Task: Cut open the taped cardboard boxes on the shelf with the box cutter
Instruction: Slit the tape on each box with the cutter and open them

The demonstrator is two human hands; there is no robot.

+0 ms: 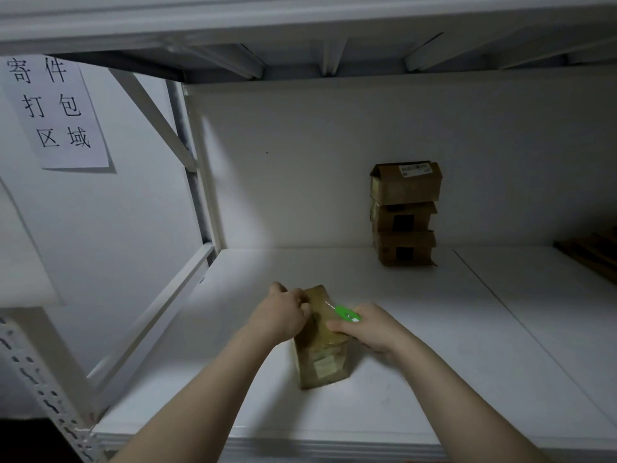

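My left hand [283, 312] grips the far edge of the small box [322, 359] at twelve o'clock on the shelf [450, 362]. My right hand [374, 329] is clamped on the green box cutter [347, 314], blade on the box's top. This cut looks barely begun. At one o'clock three stacked boxes [404, 215] wait; whether they are cut, I cannot tell.

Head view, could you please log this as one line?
left hand steadies box | right hand grips box cutter over it | box stack behind

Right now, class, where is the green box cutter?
In the head view, the green box cutter is in the right hand, over the cardboard box that the left hand holds.
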